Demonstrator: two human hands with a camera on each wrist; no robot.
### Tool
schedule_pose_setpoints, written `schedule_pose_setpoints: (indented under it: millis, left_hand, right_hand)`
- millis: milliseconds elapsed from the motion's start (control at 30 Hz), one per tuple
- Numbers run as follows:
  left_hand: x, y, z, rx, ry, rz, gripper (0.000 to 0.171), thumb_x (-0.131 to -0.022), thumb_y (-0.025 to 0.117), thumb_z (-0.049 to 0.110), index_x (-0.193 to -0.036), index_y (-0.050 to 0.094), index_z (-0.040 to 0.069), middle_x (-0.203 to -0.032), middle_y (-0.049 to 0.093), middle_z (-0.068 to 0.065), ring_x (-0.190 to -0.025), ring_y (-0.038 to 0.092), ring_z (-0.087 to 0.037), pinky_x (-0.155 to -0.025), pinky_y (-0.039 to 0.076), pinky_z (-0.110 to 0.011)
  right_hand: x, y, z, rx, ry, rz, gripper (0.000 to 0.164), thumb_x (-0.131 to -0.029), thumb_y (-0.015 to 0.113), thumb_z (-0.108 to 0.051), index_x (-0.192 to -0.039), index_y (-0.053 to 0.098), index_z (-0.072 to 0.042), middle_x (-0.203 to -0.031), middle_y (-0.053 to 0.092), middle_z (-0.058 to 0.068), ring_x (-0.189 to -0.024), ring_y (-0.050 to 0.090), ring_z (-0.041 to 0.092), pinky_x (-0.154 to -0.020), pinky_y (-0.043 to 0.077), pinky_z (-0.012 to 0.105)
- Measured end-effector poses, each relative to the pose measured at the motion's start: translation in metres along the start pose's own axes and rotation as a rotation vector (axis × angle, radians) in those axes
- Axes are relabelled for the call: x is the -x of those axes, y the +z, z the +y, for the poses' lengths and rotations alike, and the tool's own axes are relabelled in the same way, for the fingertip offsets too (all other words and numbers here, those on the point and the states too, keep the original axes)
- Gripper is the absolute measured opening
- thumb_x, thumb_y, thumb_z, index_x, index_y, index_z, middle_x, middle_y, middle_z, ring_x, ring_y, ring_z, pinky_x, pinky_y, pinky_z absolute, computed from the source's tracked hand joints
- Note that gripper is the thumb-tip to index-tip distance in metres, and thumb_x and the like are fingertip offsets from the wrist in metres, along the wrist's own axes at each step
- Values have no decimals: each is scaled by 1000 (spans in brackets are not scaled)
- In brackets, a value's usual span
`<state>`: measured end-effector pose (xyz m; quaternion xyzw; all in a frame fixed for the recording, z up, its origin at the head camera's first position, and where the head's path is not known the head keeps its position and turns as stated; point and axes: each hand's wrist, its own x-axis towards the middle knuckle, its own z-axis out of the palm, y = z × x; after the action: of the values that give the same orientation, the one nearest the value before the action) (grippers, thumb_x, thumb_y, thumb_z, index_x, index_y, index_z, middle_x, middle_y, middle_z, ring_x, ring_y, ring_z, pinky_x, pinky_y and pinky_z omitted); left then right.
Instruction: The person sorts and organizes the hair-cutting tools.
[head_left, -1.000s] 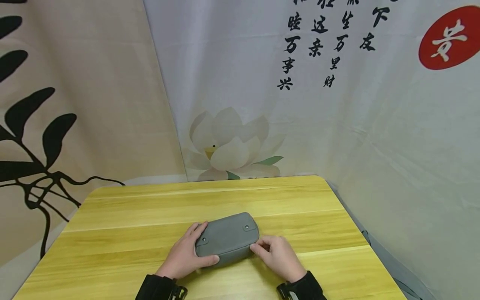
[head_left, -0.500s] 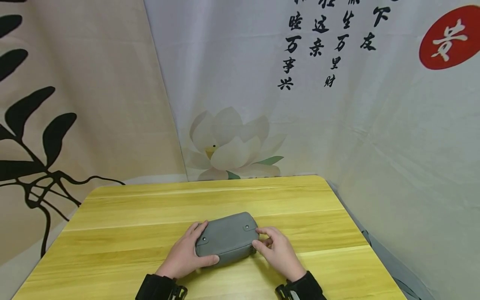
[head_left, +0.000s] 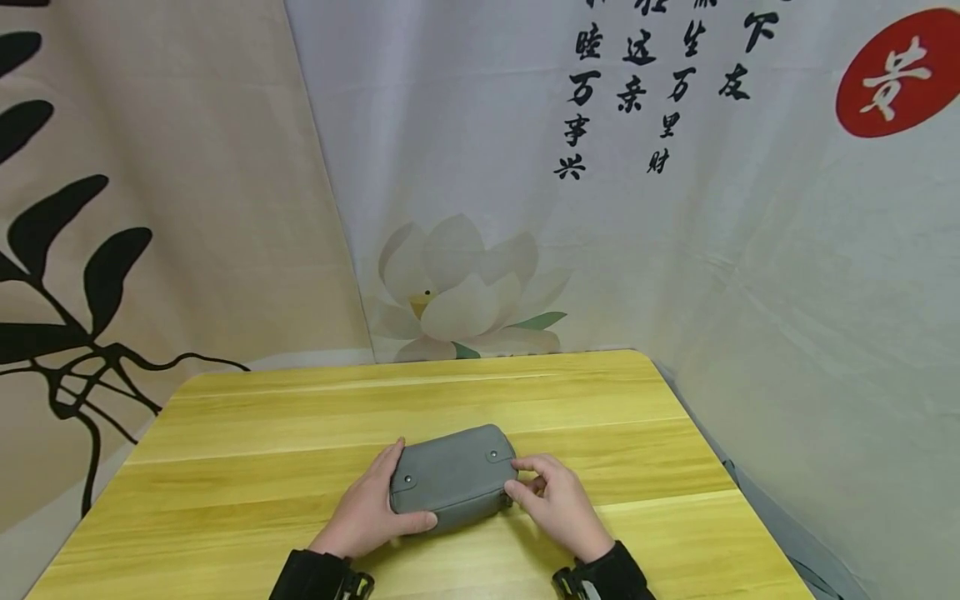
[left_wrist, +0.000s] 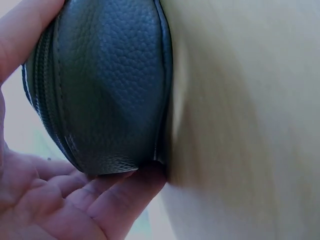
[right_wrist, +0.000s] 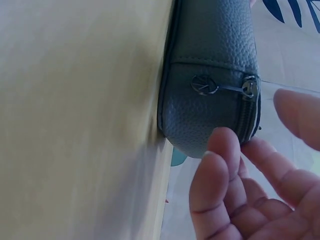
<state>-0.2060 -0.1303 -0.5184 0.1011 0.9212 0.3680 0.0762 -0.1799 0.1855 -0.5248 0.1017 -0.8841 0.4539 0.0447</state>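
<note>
A grey pebbled-leather zip pouch (head_left: 453, 477) with two snap studs on top lies on the wooden table. My left hand (head_left: 367, 508) grips its left end, thumb along the front and fingers round the end; in the left wrist view the zip teeth (left_wrist: 46, 95) run beside the thumb. At the other end is my right hand (head_left: 551, 502), its fingertips touching the pouch near the zip. The right wrist view shows that thumb (right_wrist: 302, 117) apart from the pouch. A metal zip slider (right_wrist: 250, 87) sits on this end, its round-ended pull (right_wrist: 204, 85) lying against the leather.
The yellow wood-grain table (head_left: 300, 425) spreads around the pouch. Behind it hangs a cloth backdrop (head_left: 480, 125) with printed characters, a lotus and dark leaves. Dark cuffs and wrist-worn devices are on both arms.
My right hand's fingers were bunched at the pouch's front right corner; they have spread, the index finger moving up along the end. The left fingers have drawn back slightly from the top edge.
</note>
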Motion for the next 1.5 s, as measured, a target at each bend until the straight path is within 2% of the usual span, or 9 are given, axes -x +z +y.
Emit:
schedule_pose_setpoints:
  millis: [133,267,367,500,667,900,1133,1300,1500]
  left_hand:
    - [1,0,3,61,-42,19,144,-67,98,60,-170,16,1,-165,43,-25,-140,55,-39,-110,51,-59]
    - [2,-1,3,96,-51,33,136,-71,96,60,-168,23,-1,-159,52,-24,-136,59,-38,-108,53,-58]
    - [4,-3,3,94,-67,77,117,-79,89,62,-162,37,-2,-152,59,-23,-132,63,-40,-106,55,-58]
    - [4,-6,6,67,-92,180,77,-96,78,53,-144,61,-5,-132,73,-22,-119,71,-39,-98,59,-56]
    - [4,-5,8,33,-65,251,52,-101,75,35,-133,69,-6,-118,78,-21,-113,74,-39,-94,61,-54]
    - [2,-3,5,42,-56,251,52,-101,75,33,-135,69,-6,-120,77,-21,-109,75,-34,-93,61,-53]
    - [3,-2,7,146,-96,217,57,-101,75,33,-140,64,-7,-125,74,-26,-65,71,-12,-62,60,-31]
    - [4,-2,7,196,-110,191,58,-101,75,32,-143,62,-7,-127,72,-26,-59,68,-14,-53,57,-29]
    - [4,-2,8,216,-113,181,58,-101,76,31,-143,62,-6,-125,73,-23,-58,68,-16,-52,57,-31]
  right_hand:
    - [0,0,1,-15,16,3,41,-100,77,-38,-131,73,-12,-128,70,10,-85,66,2,-64,53,22]
    - [0,0,1,-31,37,-2,40,-100,76,-39,-131,73,-13,-126,71,8,-89,67,5,-67,54,22]
    - [0,-1,1,-37,46,-16,41,-101,75,-39,-132,72,-13,-118,74,6,-89,68,6,-65,54,23]
    - [-1,-3,1,-39,46,-35,42,-102,73,-40,-134,71,-12,-106,76,3,-86,68,6,-62,53,24]
    - [-1,-5,0,-67,40,-48,40,-104,71,-38,-132,72,-9,-104,78,4,-82,70,9,-61,53,24]
    - [-1,-7,1,-67,41,-12,28,-104,72,-36,-119,78,-13,-102,79,1,-80,69,10,-65,53,23]
    - [-1,-6,3,-54,34,9,23,-103,73,-34,-114,80,-15,-96,79,-3,-77,67,7,-64,52,23]
    - [-1,-6,4,-35,25,34,11,-102,75,-31,-99,80,-22,-90,77,-7,-77,66,5,-71,53,23]
    - [-1,-7,2,-43,-1,49,16,-101,76,-30,-87,78,-23,-88,76,-7,-74,62,2,-70,52,22]
